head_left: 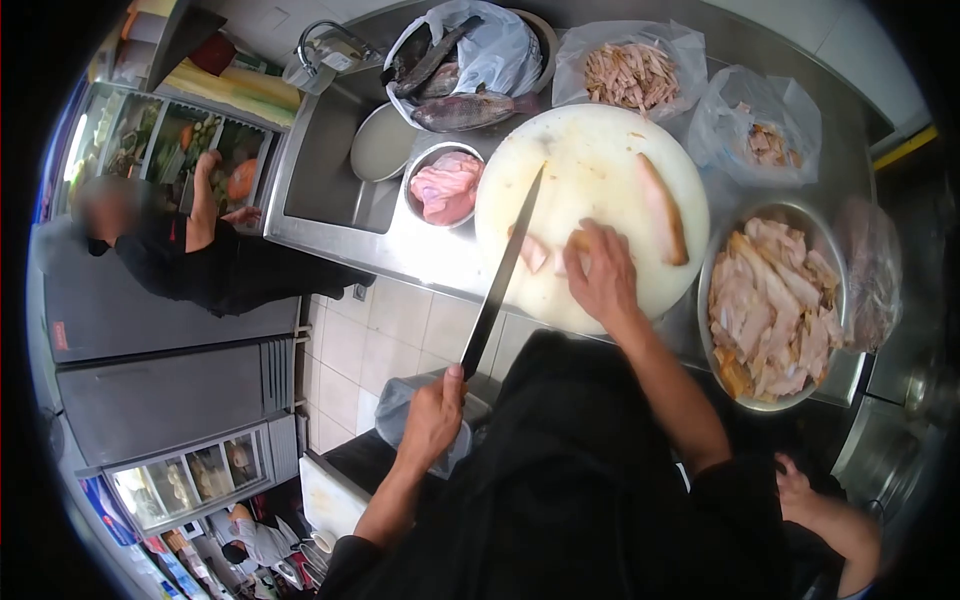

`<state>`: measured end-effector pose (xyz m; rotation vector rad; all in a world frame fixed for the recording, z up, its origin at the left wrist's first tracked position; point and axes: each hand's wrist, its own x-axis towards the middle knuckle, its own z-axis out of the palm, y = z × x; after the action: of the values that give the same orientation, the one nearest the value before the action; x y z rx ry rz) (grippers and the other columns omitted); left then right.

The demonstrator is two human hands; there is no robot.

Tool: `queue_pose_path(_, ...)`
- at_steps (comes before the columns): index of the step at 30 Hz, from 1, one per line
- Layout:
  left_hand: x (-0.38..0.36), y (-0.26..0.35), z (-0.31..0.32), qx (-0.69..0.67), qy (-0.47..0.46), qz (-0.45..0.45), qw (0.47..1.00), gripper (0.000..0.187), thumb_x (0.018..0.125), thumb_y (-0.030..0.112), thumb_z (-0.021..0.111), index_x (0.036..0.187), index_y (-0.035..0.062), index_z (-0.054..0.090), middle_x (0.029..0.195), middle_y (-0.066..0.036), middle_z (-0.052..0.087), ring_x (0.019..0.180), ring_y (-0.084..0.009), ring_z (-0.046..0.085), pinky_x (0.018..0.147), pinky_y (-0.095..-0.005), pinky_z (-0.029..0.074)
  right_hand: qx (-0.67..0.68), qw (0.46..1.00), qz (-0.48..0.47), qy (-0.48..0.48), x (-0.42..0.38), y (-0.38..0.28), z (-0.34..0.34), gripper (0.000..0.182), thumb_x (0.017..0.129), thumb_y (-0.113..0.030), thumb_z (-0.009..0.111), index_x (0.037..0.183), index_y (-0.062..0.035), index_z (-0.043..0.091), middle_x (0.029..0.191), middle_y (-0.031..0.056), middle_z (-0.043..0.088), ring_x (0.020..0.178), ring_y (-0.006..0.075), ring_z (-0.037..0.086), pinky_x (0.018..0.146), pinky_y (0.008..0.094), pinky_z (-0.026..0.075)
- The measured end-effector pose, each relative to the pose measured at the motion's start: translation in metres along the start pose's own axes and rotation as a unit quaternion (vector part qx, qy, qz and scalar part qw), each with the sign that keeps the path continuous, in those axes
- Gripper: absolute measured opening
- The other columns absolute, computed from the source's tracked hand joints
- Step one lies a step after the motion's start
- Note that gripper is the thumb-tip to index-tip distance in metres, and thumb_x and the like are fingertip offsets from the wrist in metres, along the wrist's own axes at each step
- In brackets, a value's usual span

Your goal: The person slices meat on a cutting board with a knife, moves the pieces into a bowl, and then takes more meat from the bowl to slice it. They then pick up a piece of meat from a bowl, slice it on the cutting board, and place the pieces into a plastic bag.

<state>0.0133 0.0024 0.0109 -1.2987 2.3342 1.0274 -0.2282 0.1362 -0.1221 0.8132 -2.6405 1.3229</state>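
The left hand [436, 408] is closed round the handle of a long knife [505, 268], its blade slanting across the left rim of the round cutting board [600, 150], tip over the surface; the right hand [604, 268] bends its fingers over a piece of meat [563, 260] on the board, though whether they pinch it I cannot tell; a small chunk [533, 254] lies between blade and fingers; a long slice [662, 210] sits near the right rim, with a broad stretch of white board between it and the knife tip; the oval tray [706, 300] stands just beside that rim.
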Motion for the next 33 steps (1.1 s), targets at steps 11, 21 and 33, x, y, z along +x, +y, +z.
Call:
queue_pose_path(11, 0.006, -0.04, 0.019, -0.095, 0.023, -0.049, 0.994, 0.077, 0.108, 0.058, 0.037, 0.08, -0.0075, 0.064, 0.065, -0.017, 0.059, 0.064, -0.0277, 0.06, 0.068, -0.0425, 0.049, 0.185, 0.953, 0.158, -0.18, 0.025, 0.001, 0.012, 0.049, 0.075, -0.017, 0.087, 0.113, 0.0027, 0.063, 0.102, 0.022, 0.065, 0.097, 0.036, 0.066, 0.087, 0.0439, 0.053)
queue_pose_path(21, 0.015, -0.034, 0.025, -0.252, 0.019, -0.102, 0.962, 0.072, 0.106, 0.062, 0.043, 0.083, -0.0041, 0.062, 0.061, -0.004, 0.054, 0.05, -0.0113, 0.049, 0.047, -0.0294, 0.038, 0.088, 0.99, -0.026, -0.104, 0.005, -0.036, 0.074, 0.039, 0.078, 0.002, 0.076, 0.111, -0.0001, 0.057, 0.099, 0.0189, 0.056, 0.094, 0.0399, 0.056, 0.085, 0.0487, 0.048)
queue_pose_path(33, 0.013, -0.014, 0.024, -0.223, 0.048, -0.077, 0.971, 0.075, 0.105, 0.065, 0.041, 0.074, -0.0016, 0.058, 0.058, -0.005, 0.053, 0.048, -0.0131, 0.049, 0.045, -0.0286, 0.037, -0.086, 0.93, 0.214, 0.285, 0.209, 0.209, -0.151, 0.035, 0.091, -0.028, 0.074, 0.117, -0.0082, 0.061, 0.105, 0.0225, 0.072, 0.102, 0.0433, 0.069, 0.088, 0.0509, 0.053)
